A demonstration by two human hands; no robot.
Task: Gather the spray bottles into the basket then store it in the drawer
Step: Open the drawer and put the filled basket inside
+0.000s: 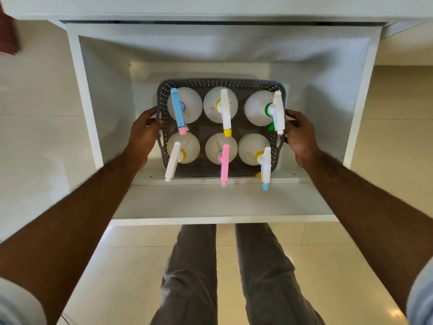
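- Six bottles (pixel 184 103) stand in the basket (pixel 220 83), mid-frame, inside the open drawer (pixel 220 202).
- Left hand (pixel 144 134) grips the basket's left side.
- Right hand (pixel 301 136) grips its right side.

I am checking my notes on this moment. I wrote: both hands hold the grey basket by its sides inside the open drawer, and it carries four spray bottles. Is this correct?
One detail is wrong: the head view shows six spray bottles, in two rows of three, not four. The rest stands: the left hand and the right hand hold the grey basket by its sides inside the open drawer.
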